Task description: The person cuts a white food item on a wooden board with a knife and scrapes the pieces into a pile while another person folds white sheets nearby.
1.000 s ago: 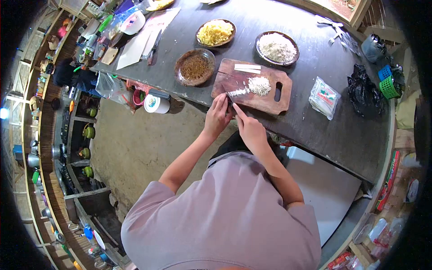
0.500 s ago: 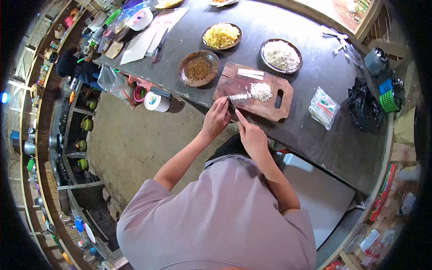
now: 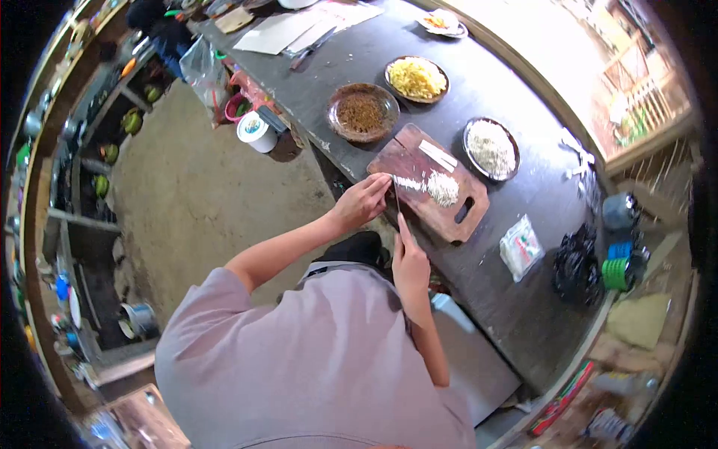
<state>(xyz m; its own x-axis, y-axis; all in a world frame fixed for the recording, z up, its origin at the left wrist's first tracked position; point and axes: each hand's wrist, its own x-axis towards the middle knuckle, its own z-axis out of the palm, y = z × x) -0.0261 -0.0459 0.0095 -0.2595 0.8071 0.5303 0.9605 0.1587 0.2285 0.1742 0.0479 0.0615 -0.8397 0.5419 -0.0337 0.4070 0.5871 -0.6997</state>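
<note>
A brown wooden cutting board lies on the dark table. On it are a pile of fine white shreds, a row of white pieces and a white strip. My left hand rests with its fingertips on the white row at the board's near edge. My right hand grips a knife, whose blade points up at the white row.
Behind the board stand a bowl of brown bits, a bowl of yellow strips and a bowl of white shreds. A white packet and a black bag lie to the right. A white bucket sits on the floor.
The view has swung and tilted, so the table now runs diagonally. My right hand has drawn back from the board with the knife; my left hand stays on the white row.
</note>
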